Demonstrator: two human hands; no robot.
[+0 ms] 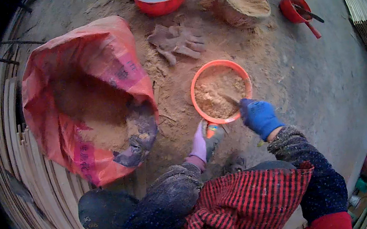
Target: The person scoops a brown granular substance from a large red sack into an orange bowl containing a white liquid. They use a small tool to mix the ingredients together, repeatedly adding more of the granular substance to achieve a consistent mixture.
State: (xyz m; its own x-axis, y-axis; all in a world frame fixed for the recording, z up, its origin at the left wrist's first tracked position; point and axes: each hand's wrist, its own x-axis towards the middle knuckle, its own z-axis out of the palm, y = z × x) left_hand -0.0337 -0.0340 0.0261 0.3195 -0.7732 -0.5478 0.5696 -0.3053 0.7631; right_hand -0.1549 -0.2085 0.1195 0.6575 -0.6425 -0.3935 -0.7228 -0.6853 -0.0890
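My left hand (203, 145), in a purple and dark grey glove, is closed round the handle of an orange plastic dipper (248, 87). Inside the dipper lies a damp, crumbly tan mixture (212, 99), like wetted sawdust. My right hand (261, 116), in a blue glove, grips a flat-bladed tool (229, 99) at the dipper's right rim. Its blade dips into the mixture; the handle is hidden in my fist. Left of the dipper stands a large red woven sack (81, 39), wide open, with tan powder (101, 130) inside.
Beyond the dipper, a pair of dirty work gloves (177, 41) lies on the dusty floor. Farther off are a red basin (164, 8) of cloudy liquid, a pot (243, 5) of tan powder and a small red dipper (290, 9) holding a dark-handled tool. Wooden strips (36, 168) line the left.
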